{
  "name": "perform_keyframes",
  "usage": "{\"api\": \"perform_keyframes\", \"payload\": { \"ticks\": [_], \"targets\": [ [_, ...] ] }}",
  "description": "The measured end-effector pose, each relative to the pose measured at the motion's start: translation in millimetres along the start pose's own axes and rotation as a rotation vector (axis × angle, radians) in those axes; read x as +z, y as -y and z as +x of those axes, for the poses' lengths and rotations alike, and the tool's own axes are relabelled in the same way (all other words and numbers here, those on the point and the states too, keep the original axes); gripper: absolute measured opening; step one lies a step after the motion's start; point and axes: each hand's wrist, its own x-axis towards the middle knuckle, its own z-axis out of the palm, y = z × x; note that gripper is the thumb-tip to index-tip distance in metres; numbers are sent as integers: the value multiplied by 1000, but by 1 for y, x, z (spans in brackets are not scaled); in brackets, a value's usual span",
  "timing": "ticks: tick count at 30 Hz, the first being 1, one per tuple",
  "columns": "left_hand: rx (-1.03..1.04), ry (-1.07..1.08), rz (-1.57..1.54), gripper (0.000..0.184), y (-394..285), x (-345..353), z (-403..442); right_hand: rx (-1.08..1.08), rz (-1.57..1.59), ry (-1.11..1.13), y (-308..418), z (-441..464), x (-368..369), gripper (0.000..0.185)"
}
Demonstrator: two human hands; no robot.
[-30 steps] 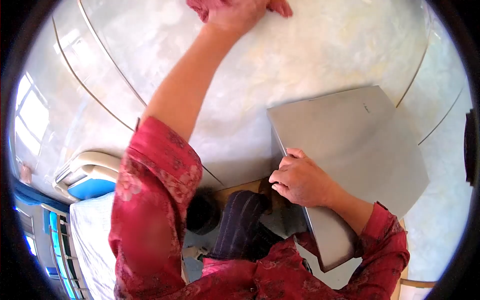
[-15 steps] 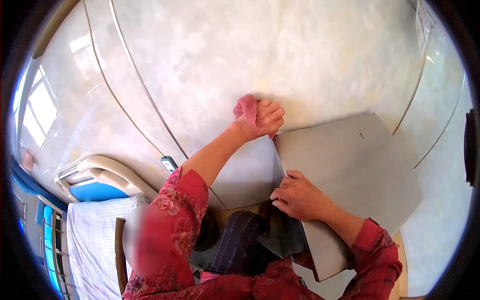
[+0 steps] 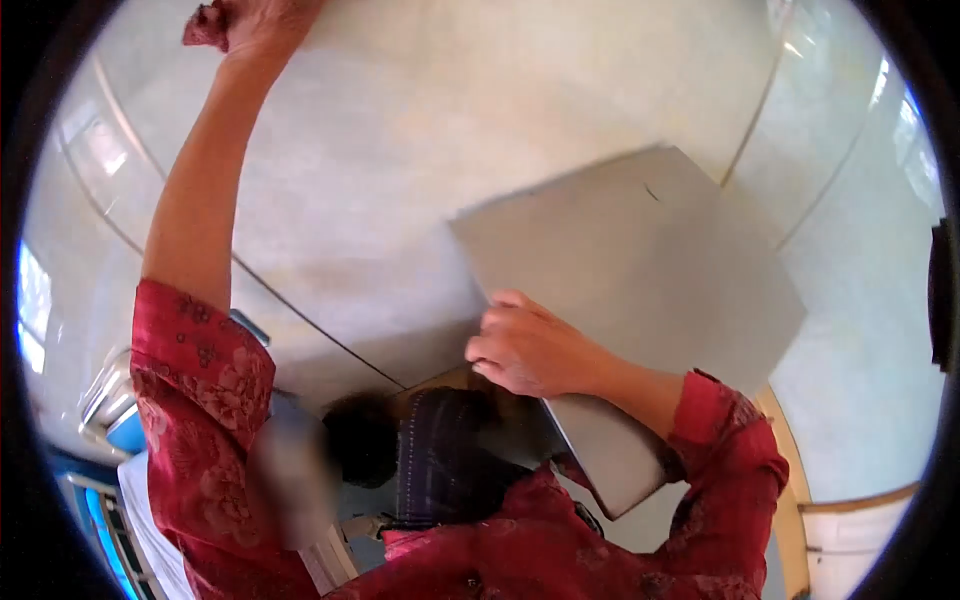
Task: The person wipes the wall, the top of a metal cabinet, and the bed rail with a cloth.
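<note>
A dark red cloth [image 3: 207,27] is bunched in my left hand [image 3: 268,25], which presses on the pale glossy wall [image 3: 400,90] at the top left; its fingers are partly cut off by the frame's edge. Lower right of centre, my right hand [image 3: 525,345] has its fingers curled over the near edge of a grey flat-topped cabinet [image 3: 650,260]. My right forearm rests across the cabinet's top. A small dark mark shows near its far corner.
A bed with a white cover [image 3: 150,530] and a pale and blue headboard [image 3: 125,430] stands at the lower left. Beside my left sleeve is a small grey device [image 3: 250,327] on the wall. A dark round object [image 3: 362,440] sits below, near my leg [image 3: 435,460].
My left hand with the cloth has moved from beside the cabinet's far corner up and left along the wall. The view has shifted. My right hand keeps its place on the cabinet edge.
</note>
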Motion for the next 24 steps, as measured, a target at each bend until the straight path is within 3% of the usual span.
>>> {"api": "perform_keyframes", "payload": {
  "ticks": [5, 7, 12, 16, 19, 24],
  "targets": [
    [131, -187, 58, 14, -41, 10, -36, -54, 12, -42, -6, -1, 16, 18],
    [124, -164, 50, 13, -50, 9, -48, -20, -24, 78, -4, 1, 7, 8],
    [146, -101, 23, 11, -72, 2, -79, -12, -4, 60, -5, 1, 11, 9],
    [206, -15, -248, 22, -85, 7, -120, -12, -21, 57, -3, 1, 7, 8],
    [249, 23, -233, 30, -102, 7, -149, -3, -11, 82, -1, 2, 4, 8],
    [236, 109, -329, 29, -127, -1, -189, -55, 18, 11, -4, 5, 6, 13]
  ]
}}
